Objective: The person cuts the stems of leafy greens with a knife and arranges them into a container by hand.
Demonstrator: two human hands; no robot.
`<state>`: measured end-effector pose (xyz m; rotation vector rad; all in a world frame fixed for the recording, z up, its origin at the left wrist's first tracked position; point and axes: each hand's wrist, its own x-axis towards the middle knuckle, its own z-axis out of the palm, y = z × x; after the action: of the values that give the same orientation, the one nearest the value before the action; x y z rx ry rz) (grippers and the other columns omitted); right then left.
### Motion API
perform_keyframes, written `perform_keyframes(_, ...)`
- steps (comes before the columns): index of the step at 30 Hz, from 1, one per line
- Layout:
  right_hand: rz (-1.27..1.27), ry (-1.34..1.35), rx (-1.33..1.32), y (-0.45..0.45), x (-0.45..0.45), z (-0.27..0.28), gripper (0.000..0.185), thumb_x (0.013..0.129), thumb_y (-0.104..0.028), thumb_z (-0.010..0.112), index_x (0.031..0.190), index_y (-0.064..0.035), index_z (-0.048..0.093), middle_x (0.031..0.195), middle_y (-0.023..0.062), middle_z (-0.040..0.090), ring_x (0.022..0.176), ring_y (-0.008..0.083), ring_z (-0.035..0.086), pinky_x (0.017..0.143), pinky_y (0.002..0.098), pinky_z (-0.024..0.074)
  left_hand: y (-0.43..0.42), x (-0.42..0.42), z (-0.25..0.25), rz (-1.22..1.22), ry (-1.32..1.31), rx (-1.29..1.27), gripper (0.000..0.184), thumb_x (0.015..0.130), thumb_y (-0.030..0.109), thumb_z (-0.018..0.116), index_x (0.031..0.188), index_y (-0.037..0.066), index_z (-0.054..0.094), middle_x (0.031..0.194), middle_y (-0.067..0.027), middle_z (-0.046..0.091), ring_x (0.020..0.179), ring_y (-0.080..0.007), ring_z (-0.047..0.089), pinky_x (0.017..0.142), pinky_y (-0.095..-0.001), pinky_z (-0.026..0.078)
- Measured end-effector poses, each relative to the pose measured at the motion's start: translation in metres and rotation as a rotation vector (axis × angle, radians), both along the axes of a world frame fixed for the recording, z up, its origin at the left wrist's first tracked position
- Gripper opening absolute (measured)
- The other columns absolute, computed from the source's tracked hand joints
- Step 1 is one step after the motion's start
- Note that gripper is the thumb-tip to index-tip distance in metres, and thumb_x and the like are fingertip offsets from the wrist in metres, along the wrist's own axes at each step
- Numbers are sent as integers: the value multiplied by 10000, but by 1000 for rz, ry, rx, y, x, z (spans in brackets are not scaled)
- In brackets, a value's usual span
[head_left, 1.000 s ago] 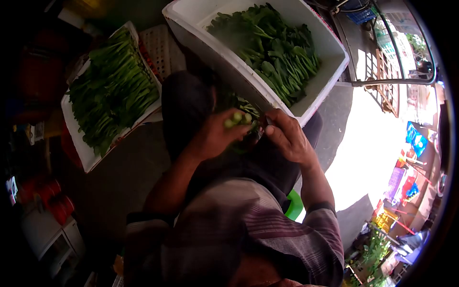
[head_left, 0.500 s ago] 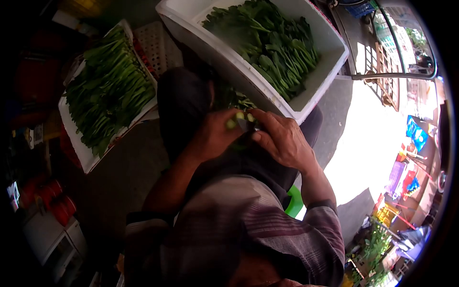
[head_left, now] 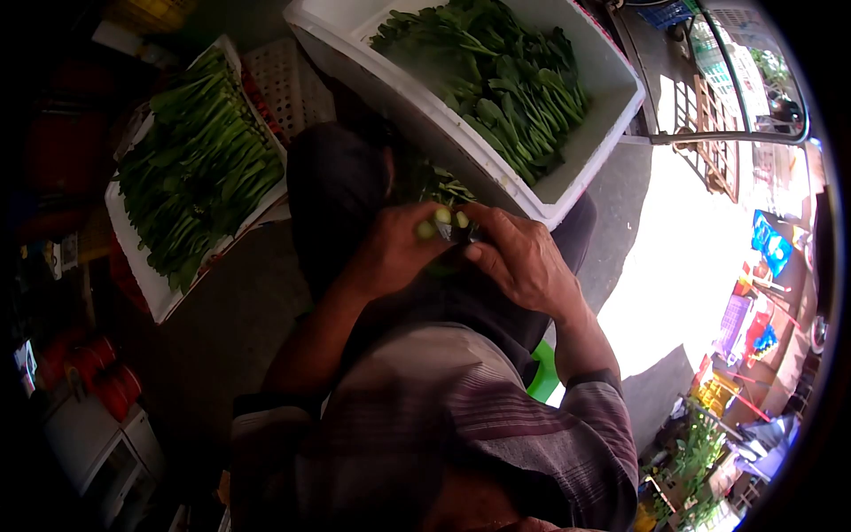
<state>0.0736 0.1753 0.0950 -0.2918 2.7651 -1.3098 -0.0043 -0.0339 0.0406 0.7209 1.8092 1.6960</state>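
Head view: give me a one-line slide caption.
The left hand grips green stems, the right hand close up to their ends, near a white box of leafy greens.

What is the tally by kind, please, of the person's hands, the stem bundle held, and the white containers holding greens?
Hands: 2 (left hand, right hand)
Stem bundle: 1
White containers: 2 (box, tray)
Total: 5

I'm reading this as a produce stall or shopfront: foam box [head_left: 607,106] of leafy greens [head_left: 523,111] sitting just beyond the right hand [head_left: 525,262], more greens [head_left: 199,168] filling a white tray [head_left: 144,270] left of the left hand [head_left: 390,248], sunlit open ground [head_left: 651,248] stretching right of both hands.
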Motion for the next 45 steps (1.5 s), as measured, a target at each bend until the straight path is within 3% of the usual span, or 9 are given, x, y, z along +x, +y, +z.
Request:
perform_keyframes(4,-7,-34,-9,0,1,2,421,951,-192,695,1317,-32,561,1034,217,690,920,442,680,760,496,521,1,1,-1,1,15,10,245,868,-70,665,1104,-3,655,867,-22,665,747,-77,602,648,-264,489)
perform_keyframes(7,-14,-46,-9,0,3,1,423,1025,-299,600,1319,2,565,1015,207,663,925,434,653,800,491,496,1,1,-1,-3,2,15,239,878,-67,660,1108,-5,656,857,-21,668,736,-75,609,642,-261,493)
perform_keyframes(20,-19,-62,21,1,5,3,399,1020,-241,596,1334,4,578,925,204,621,853,434,634,754,494,485,-1,3,-11,-20,-10,-28,218,907,-43,647,1122,-9,664,859,-34,692,724,-73,634,644,-247,516)
perform_keyframes(28,-33,-55,55,6,12,-1,375,984,-170,633,1346,-79,593,916,175,649,806,414,667,692,489,516,1,5,-5,-40,-21,-50,193,947,113,744,1095,5,685,806,-7,684,714,-55,608,634,-231,493)
perform_keyframes(31,-18,-127,17,7,13,4,361,1001,-115,589,1343,0,587,920,193,619,827,422,635,746,479,487,4,5,-7,-47,-39,2,186,948,107,743,1091,3,688,797,-4,672,707,-50,596,631,-226,482)
perform_keyframes(36,-26,-110,-56,8,15,-3,391,1008,-137,587,1390,-52,580,980,209,653,878,423,663,777,485,516,3,7,-8,-15,-38,22,168,952,98,738,1078,-1,688,790,-4,654,703,-48,579,623,-224,467)
perform_keyframes(40,-20,9,-146,13,22,-17,404,1019,-140,569,1412,-47,565,1087,247,672,952,460,662,834,484,526,5,9,-5,-35,-39,-46,249,927,140,762,1097,-26,687,946,-175,728,836,-228,713,732,-352,545)
perform_keyframes(43,-24,-77,-179,15,28,-20,429,1019,-121,557,1438,-36,536,1165,266,670,1032,465,657,888,473,523,5,10,-9,-63,-48,-116,246,927,133,763,1100,-24,689,951,-173,728,837,-213,711,730,-333,545)
perform_keyframes(45,-57,-186,-168,17,33,-22,433,1019,-117,553,1443,-37,531,1175,273,670,1084,456,650,927,470,515,8,14,-13,-44,-56,-46,183,963,125,728,1070,-15,680,860,-57,678,770,-112,625,676,-260,498)
